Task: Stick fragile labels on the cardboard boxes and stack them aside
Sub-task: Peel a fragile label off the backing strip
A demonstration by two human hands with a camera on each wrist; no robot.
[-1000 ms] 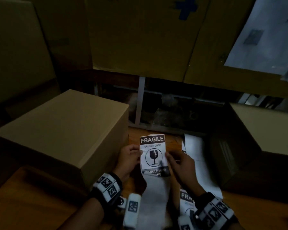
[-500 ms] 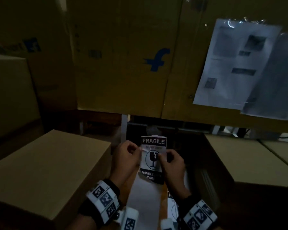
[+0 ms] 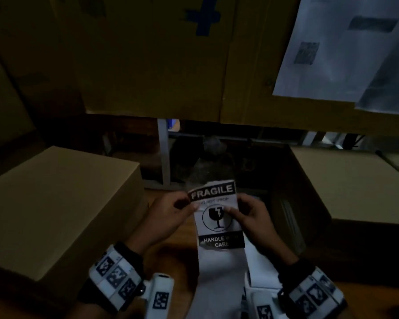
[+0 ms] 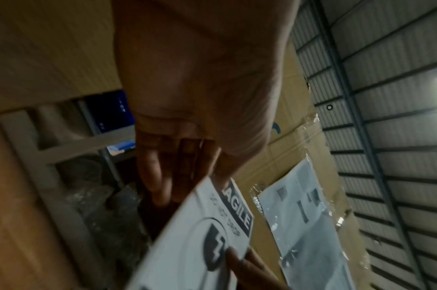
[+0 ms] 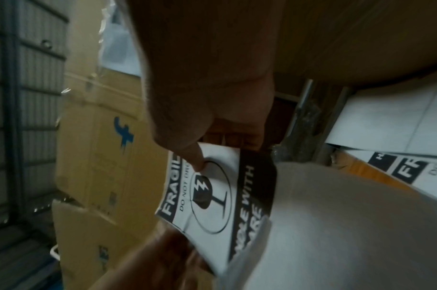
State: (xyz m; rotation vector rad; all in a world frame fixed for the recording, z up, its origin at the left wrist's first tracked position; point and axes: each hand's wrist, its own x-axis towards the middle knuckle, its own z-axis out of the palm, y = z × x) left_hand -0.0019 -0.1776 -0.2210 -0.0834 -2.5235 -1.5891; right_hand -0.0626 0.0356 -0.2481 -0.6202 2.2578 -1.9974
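Fragile label [image 3: 217, 215] between both hands, left hand [image 3: 168, 215], right hand [image 3: 251, 217] pinching edges

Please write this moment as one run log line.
left hand: pinches fragile label | right hand: pinches same label | cardboard box: unlabelled top

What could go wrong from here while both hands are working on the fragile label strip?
The fragile label is pinched at its top edge by the left hand and the right hand; a thin edge grip might tear or crease it. The long white backing strip hangs loose and could snag. The cardboard box sits off to the left, so the sticky label may fold onto itself in transit.
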